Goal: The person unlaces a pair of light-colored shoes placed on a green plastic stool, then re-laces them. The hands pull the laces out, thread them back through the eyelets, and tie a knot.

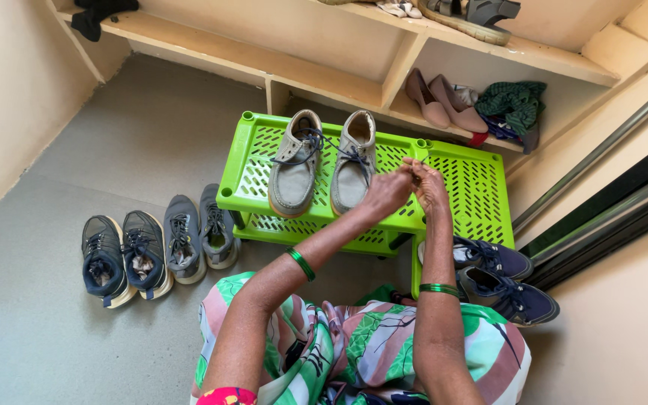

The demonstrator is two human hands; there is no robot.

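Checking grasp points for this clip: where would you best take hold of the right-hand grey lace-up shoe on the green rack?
Probably the open collar at the heel of the right-hand grey lace-up shoe, gripped from above. It sits upright on the green plastic rack, opening facing up; both hands crowd the toe side.

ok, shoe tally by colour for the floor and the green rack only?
Grey-beige lace-ups on the green rack: 2
Grey sneakers on the floor: 2
Dark navy-black sneakers, floor left: 2
Navy lace-ups, floor right: 2
Total: 8

Lime-green perforated rack [474, 187], grey-beige shoes [294, 169] with navy laces [305, 146], green bangles [301, 263], floral dress [369, 352].
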